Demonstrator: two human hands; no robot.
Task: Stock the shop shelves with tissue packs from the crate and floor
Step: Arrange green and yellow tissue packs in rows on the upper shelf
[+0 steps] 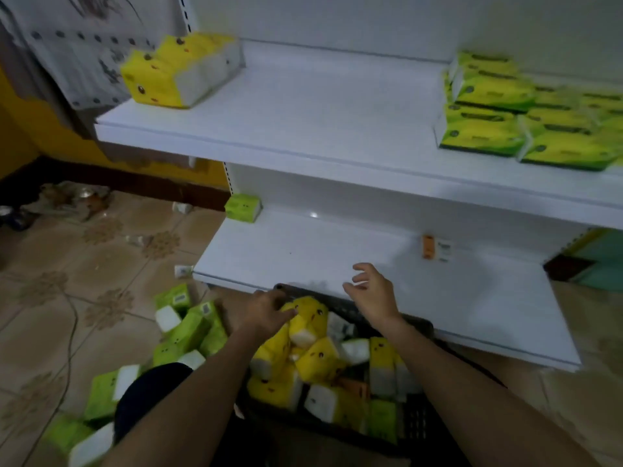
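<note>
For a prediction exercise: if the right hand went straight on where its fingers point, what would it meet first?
Probably the bare white lower shelf board; the right hand hovers open above its front edge, depth unclear.

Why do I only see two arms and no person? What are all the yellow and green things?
The camera sits on the person's head and looks down, so only their arms show. The left hand grips a yellow plastic-wrapped tissue pack from the black plastic crate. The right hand is open and holds nothing. Green tissue packs lie on the tiled floor. The white upper shelf holds a yellow stack on the left and green stacks on the right.
</note>
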